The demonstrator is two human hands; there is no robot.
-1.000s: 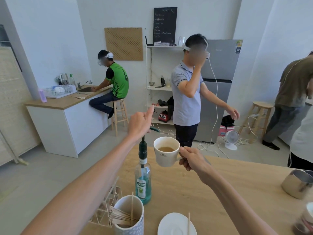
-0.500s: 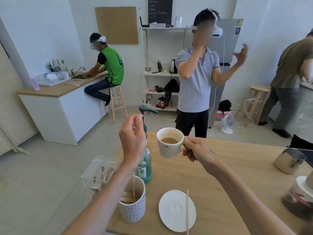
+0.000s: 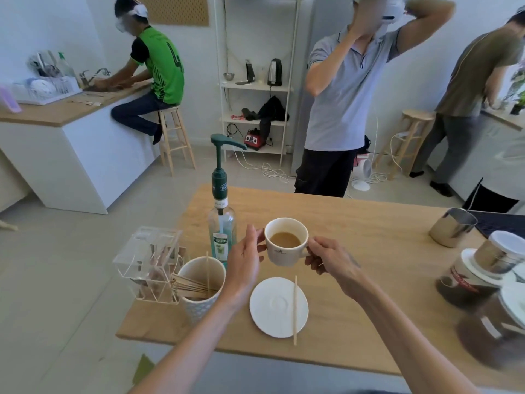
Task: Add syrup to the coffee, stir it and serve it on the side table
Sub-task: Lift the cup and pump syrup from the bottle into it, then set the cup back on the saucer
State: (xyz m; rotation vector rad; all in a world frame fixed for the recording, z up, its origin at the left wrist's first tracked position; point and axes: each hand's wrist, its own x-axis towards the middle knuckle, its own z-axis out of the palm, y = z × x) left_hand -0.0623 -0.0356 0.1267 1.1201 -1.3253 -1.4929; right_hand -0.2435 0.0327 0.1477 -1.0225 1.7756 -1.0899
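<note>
I have the coffee cup (image 3: 286, 241) up in the air between my two hands, above the wooden surface (image 3: 355, 228) and just behind the white saucer (image 3: 272, 308). My right hand (image 3: 331, 258) grips it by the handle on its right side, fingers curled tight around it. My left hand (image 3: 244, 263) comes in from the other side, thumb and fingertips laid against the cup's left wall, so it steadies the cup rather than clenching it. The cup sits upright and is about half full of light brown coffee.

The syrup bottle (image 3: 221, 223) stands upright on the surface just to the left of the cup and behind my left hand, its green pump head pointing to the right, above the cup's level. Neither hand touches it. A wooden stir stick (image 3: 295, 309) lies across the right part of the saucer, one end hanging over the near rim. Left of the saucer, under my left wrist, a patterned cup of stir sticks (image 3: 200, 285) stands beside a clear plastic holder (image 3: 147, 263). A steel pitcher (image 3: 453, 227) sits well off to the right.
</note>
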